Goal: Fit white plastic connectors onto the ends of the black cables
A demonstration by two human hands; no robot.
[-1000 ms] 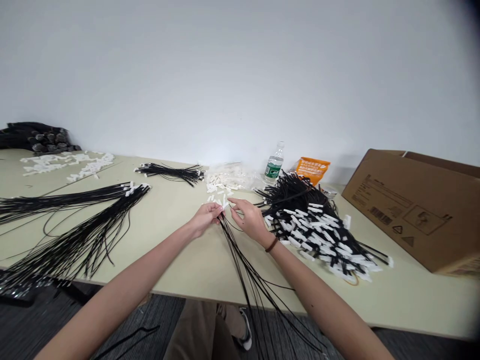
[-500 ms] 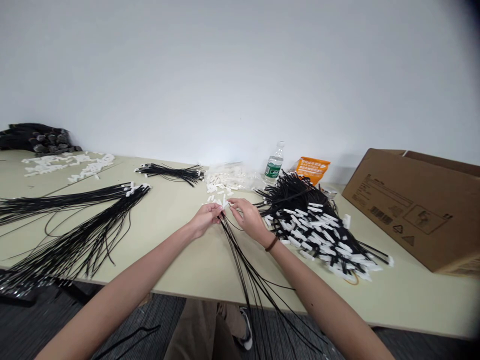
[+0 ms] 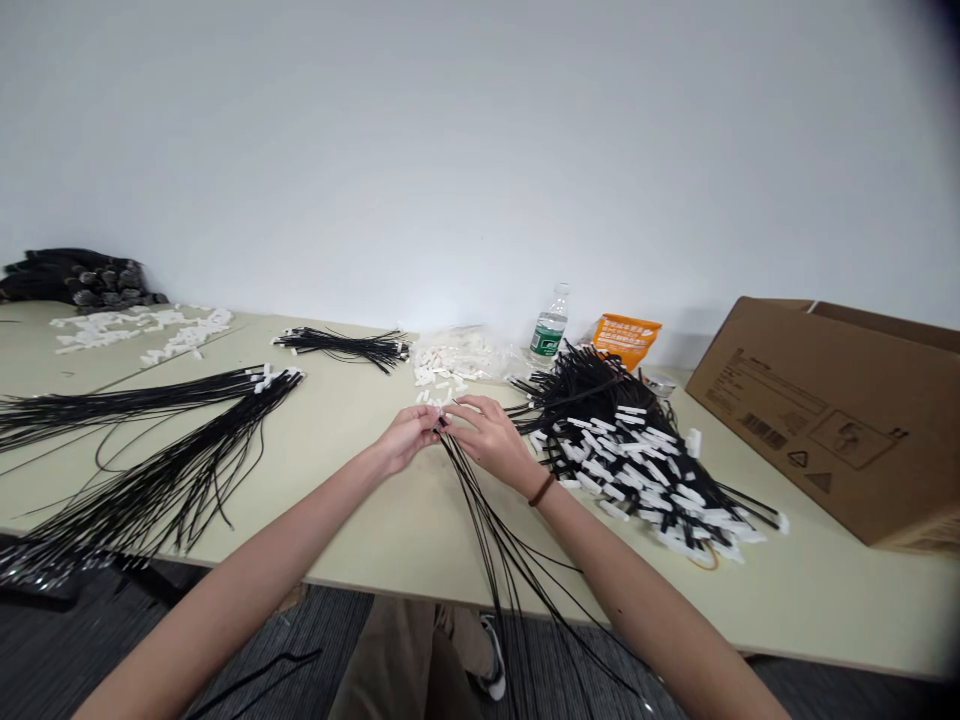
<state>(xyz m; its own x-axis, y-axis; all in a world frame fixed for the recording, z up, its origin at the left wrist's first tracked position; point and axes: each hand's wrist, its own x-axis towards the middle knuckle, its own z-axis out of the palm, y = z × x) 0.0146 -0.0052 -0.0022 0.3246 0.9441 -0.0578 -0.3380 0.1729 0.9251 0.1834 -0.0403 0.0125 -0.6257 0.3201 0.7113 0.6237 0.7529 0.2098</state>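
Observation:
Black cables (image 3: 484, 510) run from between my hands down over the table's front edge. My left hand (image 3: 409, 436) is closed around their upper ends, where small white connectors (image 3: 439, 405) show at the fingertips. My right hand (image 3: 487, 436) meets it there, thumb and fingers pinching at the same cable ends; its exact hold is too small to make out. Just beyond the hands lie loose white connectors (image 3: 429, 375) and a clear plastic bag (image 3: 469, 352) of them.
To the right are a heap of black cables with white connectors (image 3: 645, 470), a bottle (image 3: 550, 325), an orange packet (image 3: 626, 338) and a cardboard box (image 3: 832, 420). Cable bundles (image 3: 172, 450) lie left, a smaller bundle (image 3: 345, 345) behind, white pieces (image 3: 180, 330) farther back.
My right hand has shifted slightly left and its fingers have come over the cable ends beside my left fingertips. The left hand stays nearly in place.

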